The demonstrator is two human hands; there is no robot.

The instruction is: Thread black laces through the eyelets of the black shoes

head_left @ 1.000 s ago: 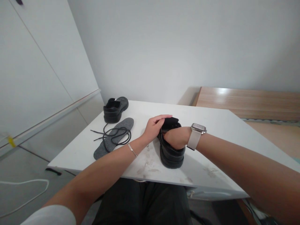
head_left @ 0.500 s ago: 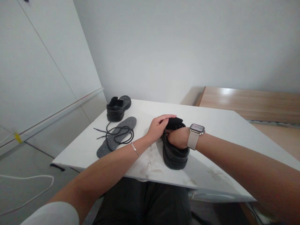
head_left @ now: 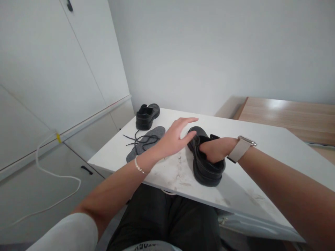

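A black shoe [head_left: 208, 172] stands on the white table with its heel towards me and its toe pointing away. My right hand [head_left: 216, 150] reaches down into its opening, and the fingers are hidden inside. Just left of the shoe, my left hand [head_left: 176, 137] hovers with thumb and fingers spread, holding nothing. Behind my left forearm lies a grey insole [head_left: 157, 131], with a black shoelace [head_left: 142, 141] loosely coiled over it. The second black shoe [head_left: 146, 118] rests at the table's far left corner.
Dirt smudges mark the white table [head_left: 172, 177] near its front edge. White cabinets [head_left: 52, 69] line the left side, with a white cable [head_left: 60, 176] hanging there. A wood-grain surface [head_left: 288, 113] sits beyond the table at the right, against the wall.
My left hand has let go of the shoe's front and lifted away to its left, fingers spread. My right hand stays inside the shoe. The view has swung somewhat left.
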